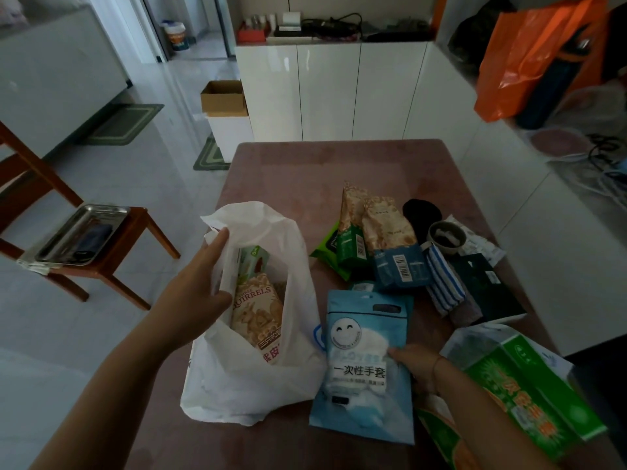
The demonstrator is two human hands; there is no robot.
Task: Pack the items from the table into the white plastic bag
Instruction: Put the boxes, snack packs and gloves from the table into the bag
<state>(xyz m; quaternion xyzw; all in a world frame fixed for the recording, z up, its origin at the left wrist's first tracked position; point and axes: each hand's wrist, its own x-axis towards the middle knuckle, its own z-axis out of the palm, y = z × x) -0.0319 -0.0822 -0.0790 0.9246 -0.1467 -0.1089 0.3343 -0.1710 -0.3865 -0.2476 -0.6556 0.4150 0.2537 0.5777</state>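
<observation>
The left hand (pixel 203 283) reached out and held open the mouth of the white plastic bag (pixel 258 378) on the table (pixel 305 171). The right hand (pixel 415 368) pinched a blue glove pack (pixel 363 364) just beside the bag.

The pinkish table (pixel 298 171) carries a white plastic bag (pixel 251 378), snack packets (pixel 386 228) and a blue pouch (pixel 364 368).

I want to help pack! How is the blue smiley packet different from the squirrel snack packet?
The blue smiley packet is pale blue and lies outside the white plastic bag, held by the right hand. The squirrel snack packet is beige and already stands inside the bag, whose rim the left hand holds open. Both are flat printed pouches.
</observation>
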